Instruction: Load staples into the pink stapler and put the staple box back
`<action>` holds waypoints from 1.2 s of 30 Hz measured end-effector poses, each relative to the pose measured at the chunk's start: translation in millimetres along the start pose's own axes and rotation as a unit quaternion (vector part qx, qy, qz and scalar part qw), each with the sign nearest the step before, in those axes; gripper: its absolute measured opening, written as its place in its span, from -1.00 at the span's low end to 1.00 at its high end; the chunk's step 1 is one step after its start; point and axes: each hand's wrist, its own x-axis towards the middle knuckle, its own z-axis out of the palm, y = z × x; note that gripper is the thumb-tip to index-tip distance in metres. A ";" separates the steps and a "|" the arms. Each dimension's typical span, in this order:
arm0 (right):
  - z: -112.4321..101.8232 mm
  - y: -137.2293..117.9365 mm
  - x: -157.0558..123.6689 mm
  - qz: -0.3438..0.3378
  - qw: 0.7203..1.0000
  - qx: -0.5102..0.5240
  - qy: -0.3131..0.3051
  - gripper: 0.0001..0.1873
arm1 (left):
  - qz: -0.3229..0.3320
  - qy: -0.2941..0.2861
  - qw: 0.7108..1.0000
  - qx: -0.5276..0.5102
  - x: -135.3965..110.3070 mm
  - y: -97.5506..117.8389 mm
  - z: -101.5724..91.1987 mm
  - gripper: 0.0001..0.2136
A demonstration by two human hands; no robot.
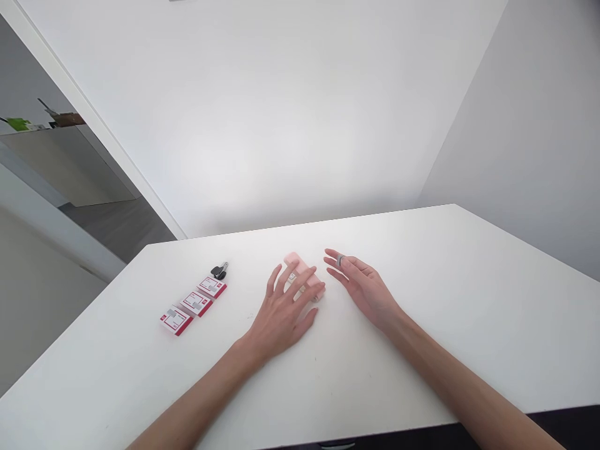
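A small pink stapler-like object (300, 270) lies on the white table (469, 300) near its middle. My left hand (284, 312) rests flat beside it with fingers spread, the fingertips touching or partly covering its near side. My right hand (363, 287) hovers just to the right of the pink object, fingers stretched out, a ring on one finger, holding nothing.
Three small red-and-white boxes (194, 304) lie in a diagonal row at the left of the table. A small dark metal tool (219, 270) sits at the far end of that row. White walls stand behind the table; a doorway opens at the left.
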 end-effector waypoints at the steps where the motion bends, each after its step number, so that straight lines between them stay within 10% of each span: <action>1: -0.8 0.2 0.2 0.002 1.000 0.000 0.002 -0.75 | -0.011 0.001 1.000 0.001 -0.1 -2.2 0.9 -0.62; 21: -14.6 -3.5 -1.0 0.033 0.999 -0.017 0.039 -0.71 | -0.205 0.036 0.978 0.019 -17.8 -69.1 8.4 -0.74; 36: -12.7 -3.5 -3.8 0.060 0.996 -0.057 0.018 -0.67 | -0.404 0.011 0.904 0.138 -92.1 -93.3 -38.8 -0.22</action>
